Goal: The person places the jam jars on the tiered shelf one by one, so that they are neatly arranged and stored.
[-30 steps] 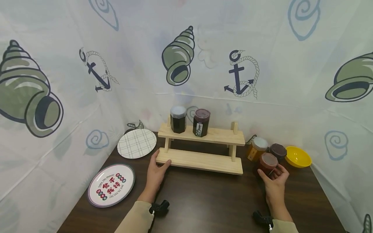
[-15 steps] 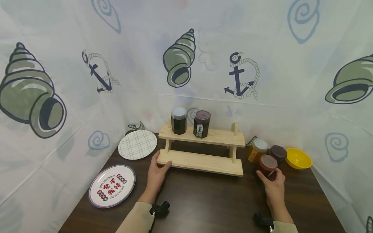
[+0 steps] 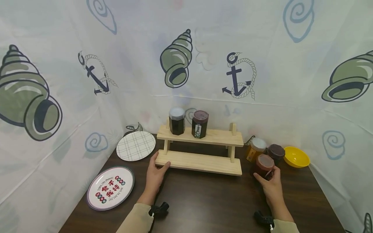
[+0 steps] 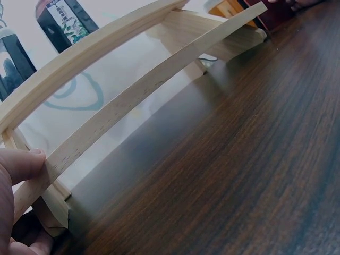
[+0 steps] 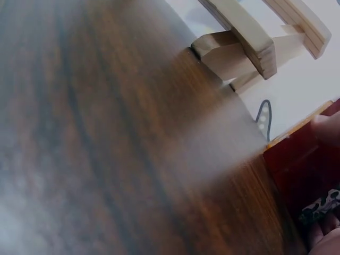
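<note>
My left hand (image 3: 155, 178) grips the left end of the two-tier wooden shelf (image 3: 201, 161). In the left wrist view its thumb lies over the lower board's edge, with fingers curled beneath. My right hand (image 3: 273, 187) holds a dark red jar (image 3: 263, 166) with a reddish lid, thumb on the near left side and fingers round the right. The right wrist view shows the red jar (image 5: 300, 164) close over the table, partly out of frame. On the shelf's upper tier stand a dark jar with a white lid (image 3: 176, 124) and a dark jar with a purplish lid (image 3: 200, 125).
Behind the red jar stand an amber jar with a white lid (image 3: 255, 149) and a dark-lidded jar (image 3: 276, 152). A yellow bowl (image 3: 296, 157) is at the right. At the left lie a checked plate (image 3: 136, 145) and a printed plate (image 3: 110, 188). Patterned cloth (image 3: 209, 81) hangs behind.
My right hand has shifted slightly left with the red jar, and its fingers have drawn in closer round it. My left hand keeps its grip on the shelf. The head view shifts slightly.
</note>
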Action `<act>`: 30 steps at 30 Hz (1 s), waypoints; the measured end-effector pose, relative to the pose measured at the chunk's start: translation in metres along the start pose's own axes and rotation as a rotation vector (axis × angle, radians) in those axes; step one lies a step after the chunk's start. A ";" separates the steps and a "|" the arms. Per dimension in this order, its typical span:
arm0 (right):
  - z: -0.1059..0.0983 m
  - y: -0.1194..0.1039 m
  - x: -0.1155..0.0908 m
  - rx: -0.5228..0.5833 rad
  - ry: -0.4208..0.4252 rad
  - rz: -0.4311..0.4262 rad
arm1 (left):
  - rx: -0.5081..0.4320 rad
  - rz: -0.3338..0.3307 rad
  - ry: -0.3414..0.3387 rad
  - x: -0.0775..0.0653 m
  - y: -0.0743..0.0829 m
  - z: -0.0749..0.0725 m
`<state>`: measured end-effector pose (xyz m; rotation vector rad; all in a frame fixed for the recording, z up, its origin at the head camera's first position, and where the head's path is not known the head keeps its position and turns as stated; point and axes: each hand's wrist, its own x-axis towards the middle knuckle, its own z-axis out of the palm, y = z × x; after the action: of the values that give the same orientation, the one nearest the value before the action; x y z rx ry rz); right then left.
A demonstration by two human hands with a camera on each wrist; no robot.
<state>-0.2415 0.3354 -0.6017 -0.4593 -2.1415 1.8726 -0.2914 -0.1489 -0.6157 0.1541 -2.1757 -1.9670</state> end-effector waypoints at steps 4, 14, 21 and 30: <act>0.001 0.000 -0.002 -0.013 -0.009 0.016 | -0.001 0.004 0.006 -0.001 -0.002 -0.001; 0.005 0.004 -0.002 0.071 0.048 -0.075 | -0.006 0.009 0.014 -0.001 -0.002 -0.005; 0.010 0.002 -0.006 0.149 0.140 -0.158 | -0.012 0.021 0.015 0.001 -0.001 -0.006; 0.022 -0.023 -0.021 -0.001 0.387 -0.467 | 0.001 0.016 0.011 0.002 -0.004 -0.001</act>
<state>-0.2323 0.3042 -0.5813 -0.2620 -1.7993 1.3947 -0.2933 -0.1511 -0.6189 0.1473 -2.1643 -1.9521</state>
